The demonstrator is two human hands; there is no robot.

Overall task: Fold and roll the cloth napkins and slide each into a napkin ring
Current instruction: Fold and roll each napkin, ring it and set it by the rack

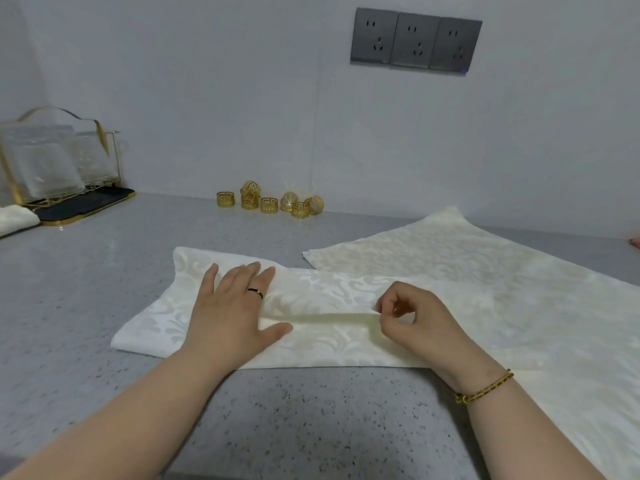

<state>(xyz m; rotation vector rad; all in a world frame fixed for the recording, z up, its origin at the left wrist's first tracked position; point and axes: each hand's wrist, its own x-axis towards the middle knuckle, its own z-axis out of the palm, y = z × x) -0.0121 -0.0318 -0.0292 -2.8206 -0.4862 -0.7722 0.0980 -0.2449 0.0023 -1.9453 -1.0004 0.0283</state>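
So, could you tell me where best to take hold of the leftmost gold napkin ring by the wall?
Probably pinch the leftmost napkin ring across its band from above: it stands on its rim, opening up, slightly apart from the other rings.

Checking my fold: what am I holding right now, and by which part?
The right hand pinches the folded napkin by its turned-over edge; the left hand only presses it flat.

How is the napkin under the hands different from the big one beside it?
The folded napkin is a narrow strip; the spread napkin lies open and wide. The left hand presses the folded napkin and the right hand pinches its edge; no hand holds the spread napkin. Both are pale with a leafy pattern.
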